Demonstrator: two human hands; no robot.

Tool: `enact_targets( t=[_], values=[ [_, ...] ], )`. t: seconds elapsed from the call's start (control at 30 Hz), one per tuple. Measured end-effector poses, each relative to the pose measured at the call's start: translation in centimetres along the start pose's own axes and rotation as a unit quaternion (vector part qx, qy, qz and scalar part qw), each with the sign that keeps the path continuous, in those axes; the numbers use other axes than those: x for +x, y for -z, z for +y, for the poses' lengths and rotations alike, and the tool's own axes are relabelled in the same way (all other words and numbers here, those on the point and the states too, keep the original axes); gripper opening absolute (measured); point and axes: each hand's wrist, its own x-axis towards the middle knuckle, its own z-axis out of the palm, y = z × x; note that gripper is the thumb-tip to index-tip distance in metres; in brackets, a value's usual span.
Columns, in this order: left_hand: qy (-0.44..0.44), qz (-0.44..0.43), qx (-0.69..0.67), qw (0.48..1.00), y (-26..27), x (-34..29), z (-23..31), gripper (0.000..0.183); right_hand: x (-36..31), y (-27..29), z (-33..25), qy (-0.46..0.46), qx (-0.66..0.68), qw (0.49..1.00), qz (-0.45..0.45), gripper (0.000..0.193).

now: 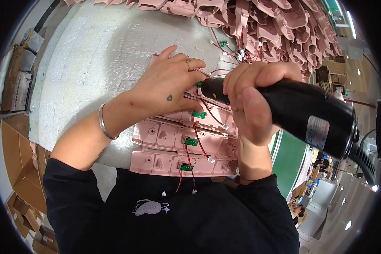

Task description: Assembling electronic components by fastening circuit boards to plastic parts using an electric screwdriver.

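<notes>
A black electric screwdriver [313, 110] is gripped in my right hand [254, 93], the fingers wrapped round its body. Its nose points left and ends at a small green circuit board [199, 85] on a pink plastic shell; the very tip is hidden. My left hand [169, 82] bends over that shell, index finger and thumb on either side of the board, steadying the shell. The thumb tip comes close to a second green board [199, 114] on the neighbouring shell. Nearer to me lie more pink shells [156, 133], [142, 163] in rows, each carrying a green board with red and black wires.
A large heap of pink shells [283, 25] fills the far right. Loose boards with wires and white plugs [241, 55] lie before it. Bubble-like wrap [80, 63] covers the table at left. Cardboard boxes [21, 156] stand left; the screwdriver's cord [366, 167] trails off right.
</notes>
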Motion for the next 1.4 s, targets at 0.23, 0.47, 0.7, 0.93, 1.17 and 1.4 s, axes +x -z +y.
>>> enact_targets(
  t=[0.23,0.47,0.7,0.93,1.17,1.4],
  values=[
    [-0.007,0.01,0.002,1.0,-0.1,-0.2,-0.3,0.047,-0.4,0.7,0.4,-0.012,0.037,0.999,-0.007,0.03],
    [-0.019,-0.009,0.006,1.0,0.4,0.1,0.2,0.048,0.3,0.3,0.9,0.021,0.007,0.999,0.046,0.02],
    [-0.042,-0.049,0.001,0.998,0.4,-0.2,0.1,0.049,-1.0,6.6,-4.8,0.083,0.116,0.981,0.131,0.029],
    [-0.092,0.054,0.056,0.993,2.5,-0.1,1.2,0.041,-8.6,17.9,-7.7,-0.242,-0.26,0.896,0.268,0.042],
    [-0.079,-0.163,-0.004,0.983,5.2,-5.3,9.5,0.065,-20.6,27.0,-4.0,-0.471,-0.273,0.785,0.294,0.028],
    [-0.035,-0.204,0.075,0.975,4.0,-8.5,11.6,0.048,-20.6,27.3,-0.8,-0.465,-0.482,0.718,0.187,0.045]
  ],
)
